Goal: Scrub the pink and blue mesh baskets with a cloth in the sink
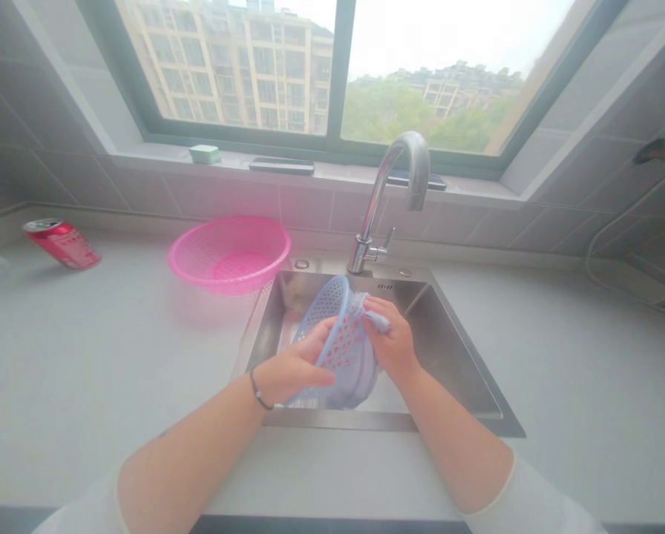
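Note:
Both of my hands are over a stainless steel sink (pixel 447 334), holding a pale blue perforated plastic basket (pixel 346 352) tilted on edge. My left hand (pixel 296 368) grips its side, fingers across the holes. My right hand (pixel 392 341) pinches a pale blue cloth (pixel 375 316) against the basket's upper rim. The basket's far side and lower part are hidden from me. A dark band circles my left wrist.
A chrome gooseneck faucet (pixel 391 200) rises behind the sink. On the counter to the left lie a pink plastic basket (pixel 229 252) and a tipped red drink can (pixel 62 243). A green soap dish (pixel 204 153) sits on the windowsill. Tiled walls surround the counter.

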Demonstrator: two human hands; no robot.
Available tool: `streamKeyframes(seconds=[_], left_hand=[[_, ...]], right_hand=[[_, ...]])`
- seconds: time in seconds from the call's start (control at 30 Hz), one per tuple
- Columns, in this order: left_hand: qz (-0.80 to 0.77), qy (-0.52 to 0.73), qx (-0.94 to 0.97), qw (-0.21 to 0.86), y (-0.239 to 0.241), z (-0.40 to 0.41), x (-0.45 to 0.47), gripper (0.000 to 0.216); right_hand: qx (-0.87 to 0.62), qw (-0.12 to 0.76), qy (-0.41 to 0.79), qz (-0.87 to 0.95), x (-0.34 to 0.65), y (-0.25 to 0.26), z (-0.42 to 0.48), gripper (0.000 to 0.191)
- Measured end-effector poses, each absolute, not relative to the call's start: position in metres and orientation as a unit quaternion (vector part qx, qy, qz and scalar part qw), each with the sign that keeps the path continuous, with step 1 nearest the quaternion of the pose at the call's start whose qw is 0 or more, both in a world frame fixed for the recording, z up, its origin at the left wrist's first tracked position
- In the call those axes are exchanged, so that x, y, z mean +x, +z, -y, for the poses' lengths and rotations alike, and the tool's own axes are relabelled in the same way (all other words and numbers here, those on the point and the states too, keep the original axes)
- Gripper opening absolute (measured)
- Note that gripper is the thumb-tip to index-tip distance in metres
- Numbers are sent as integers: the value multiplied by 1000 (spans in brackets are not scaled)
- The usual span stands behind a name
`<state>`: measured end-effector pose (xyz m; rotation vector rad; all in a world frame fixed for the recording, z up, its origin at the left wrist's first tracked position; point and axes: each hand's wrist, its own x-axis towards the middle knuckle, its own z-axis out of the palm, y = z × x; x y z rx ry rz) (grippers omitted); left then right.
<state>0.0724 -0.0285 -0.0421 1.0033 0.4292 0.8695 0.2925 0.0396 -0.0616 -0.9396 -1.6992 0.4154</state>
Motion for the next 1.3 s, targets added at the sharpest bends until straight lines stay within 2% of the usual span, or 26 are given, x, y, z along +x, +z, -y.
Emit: streamKeyframes(seconds=[0.07,0.2,0.43,0.67,0.77,0.93,1.03,1.2,1.3], left_hand=[[-199,413,447,768,-35,29,73,83],[-219,438,402,774,-24,27,75,58],[-417,469,411,661,-28,20,74,53],[-430,422,496,625,-39,21,75,45],[-421,425,485,637,-43,20,77,43],[-343,447,430,706,-36,17,80,61],[-333,451,425,711,-34,16,78,57],[-309,389,487,718,-33,20,75,49],[-282,395,501,717,-32,21,77,46]], right_hand=[[-343,532,105,767,290,-58,-35,20],[-247,484,6,839,286,-51,-26,31],[-169,404,-35,898,276,-47,-19,27],[-307,451,-14,838,296,-58,-43,30],[-281,431,-15,857,296,-58,-40,32],[-197,390,-7,899,286,-53,-28,36],[-200,388,-11,900,287,-53,-29,37],[-263,438,-44,859,298,-54,-40,30],[-271,460,-69,843,298,-51,-40,26]])
